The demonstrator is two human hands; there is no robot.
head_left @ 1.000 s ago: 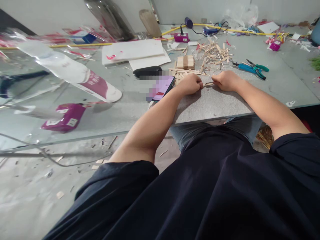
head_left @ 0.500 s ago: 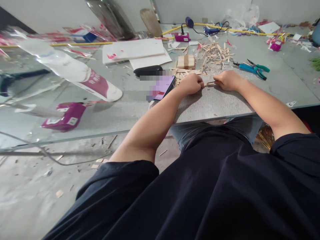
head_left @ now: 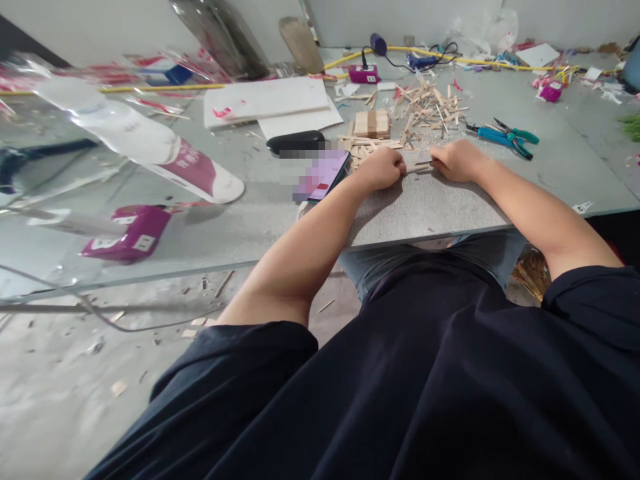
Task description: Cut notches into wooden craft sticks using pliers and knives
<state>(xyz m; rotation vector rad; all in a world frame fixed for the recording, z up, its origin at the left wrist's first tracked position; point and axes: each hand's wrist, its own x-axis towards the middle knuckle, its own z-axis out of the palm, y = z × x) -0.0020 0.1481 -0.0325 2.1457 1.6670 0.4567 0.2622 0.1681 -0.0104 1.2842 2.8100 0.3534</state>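
My left hand is closed, pinching one end of a thin wooden craft stick low over the grey work board. Opposite it, my right hand is closed around a thin dark blade, most of which is hidden by the fingers. The blade lies along the craft stick near its right end; whether they touch I cannot tell. Just beyond my hands is a heap of loose wooden sticks, beside a banded bundle of craft sticks.
Teal-handled pliers lie right of my right hand. A phone and a black case are left of my left hand. Farther left are a white-and-maroon packet and a purple box. Yellow tubing runs along the back.
The blade in my right hand has shifted and turned slightly against the stick. My left hand stays nearly in place.
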